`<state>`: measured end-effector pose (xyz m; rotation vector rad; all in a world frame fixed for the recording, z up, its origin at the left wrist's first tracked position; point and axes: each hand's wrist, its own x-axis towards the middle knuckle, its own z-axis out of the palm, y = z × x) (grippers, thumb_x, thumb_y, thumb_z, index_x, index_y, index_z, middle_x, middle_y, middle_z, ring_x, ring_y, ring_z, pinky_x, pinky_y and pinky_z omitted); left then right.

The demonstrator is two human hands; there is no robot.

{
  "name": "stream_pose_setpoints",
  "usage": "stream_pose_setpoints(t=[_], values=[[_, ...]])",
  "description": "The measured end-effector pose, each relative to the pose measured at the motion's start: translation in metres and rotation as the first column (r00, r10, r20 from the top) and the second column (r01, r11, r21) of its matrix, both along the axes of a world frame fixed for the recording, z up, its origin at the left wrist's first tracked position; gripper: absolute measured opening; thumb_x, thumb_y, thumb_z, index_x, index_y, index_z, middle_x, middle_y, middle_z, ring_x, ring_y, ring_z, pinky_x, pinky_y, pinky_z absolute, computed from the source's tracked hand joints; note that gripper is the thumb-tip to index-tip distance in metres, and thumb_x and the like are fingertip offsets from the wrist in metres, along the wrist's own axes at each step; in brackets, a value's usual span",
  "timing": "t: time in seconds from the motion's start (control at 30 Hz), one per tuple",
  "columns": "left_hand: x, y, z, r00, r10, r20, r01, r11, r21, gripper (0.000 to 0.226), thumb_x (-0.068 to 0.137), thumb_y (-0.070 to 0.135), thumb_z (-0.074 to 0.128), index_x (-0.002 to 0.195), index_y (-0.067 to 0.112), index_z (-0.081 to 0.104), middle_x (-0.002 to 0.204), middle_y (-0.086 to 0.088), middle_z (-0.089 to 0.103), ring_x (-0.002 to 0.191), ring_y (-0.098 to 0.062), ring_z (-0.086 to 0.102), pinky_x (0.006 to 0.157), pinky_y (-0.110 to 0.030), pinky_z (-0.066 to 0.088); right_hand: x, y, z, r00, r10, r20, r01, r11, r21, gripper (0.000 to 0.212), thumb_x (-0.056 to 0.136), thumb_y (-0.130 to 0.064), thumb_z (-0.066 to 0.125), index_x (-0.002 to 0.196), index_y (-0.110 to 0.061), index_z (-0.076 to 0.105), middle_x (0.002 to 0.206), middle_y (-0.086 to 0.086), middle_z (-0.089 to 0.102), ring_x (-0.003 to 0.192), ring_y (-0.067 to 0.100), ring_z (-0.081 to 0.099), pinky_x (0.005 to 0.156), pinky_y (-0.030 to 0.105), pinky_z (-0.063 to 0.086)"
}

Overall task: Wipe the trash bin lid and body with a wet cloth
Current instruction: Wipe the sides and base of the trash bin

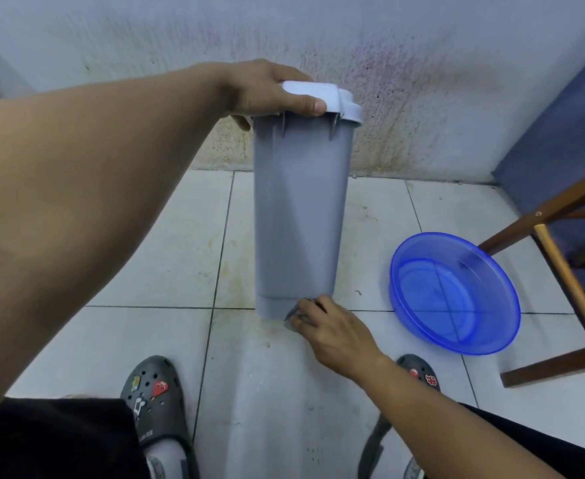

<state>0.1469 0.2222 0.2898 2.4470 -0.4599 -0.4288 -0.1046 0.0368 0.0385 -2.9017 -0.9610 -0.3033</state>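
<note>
Forearm nearest, left hand [267,91] grips white lid [318,93] of tall grey plastic bin [298,209]; right hand [332,333] holds grey cloth [293,316] against its base; dark clog [152,402] lettering unreadable.

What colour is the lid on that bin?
White, on the grey bin body; the lid shows clearly in the head view.

Pretty grubby corner tbh: pale blue-grey wall [422,46] with pinkish and yellowish stains down low, white tiled floor [146,271] with dark grout and yellowed patches, plus a dark wooden frame [560,366] on the right against a blue panel [560,126].
</note>
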Motion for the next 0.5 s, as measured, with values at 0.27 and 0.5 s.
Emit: stream_pose_setpoints(t=[0.27,0.5], values=[[0.0,0.002,-0.001,1.0,-0.014,0.021,0.014,1.0,0.004,0.071,0.08,0.078,0.07,0.145,0.057,0.05,0.144,0.009,0.053,0.127,-0.026,0.055,0.092,-0.049,0.059,0.013,-0.017,0.012,0.993,-0.104,-0.057,0.112,0.978,0.177,0.062,0.06,0.006,0.074,0.116,-0.019,0.065,0.123,0.005,0.059,0.099,0.03,0.054,0.057,0.034,0.055],[-0.001,-0.002,-0.001,0.998,-0.042,0.047,0.043,0.999,-0.014,0.066,0.083,0.075,0.07,0.143,0.053,0.054,0.143,0.007,0.054,0.122,-0.026,0.056,0.082,-0.042,0.06,0.087,0.0,0.081,0.954,-0.269,0.132,0.208,0.912,0.355,0.033,0.083,-0.006,0.057,0.109,-0.018,0.073,0.121,0.007,0.061,0.097,0.034,0.055,0.052,0.038,0.055]])
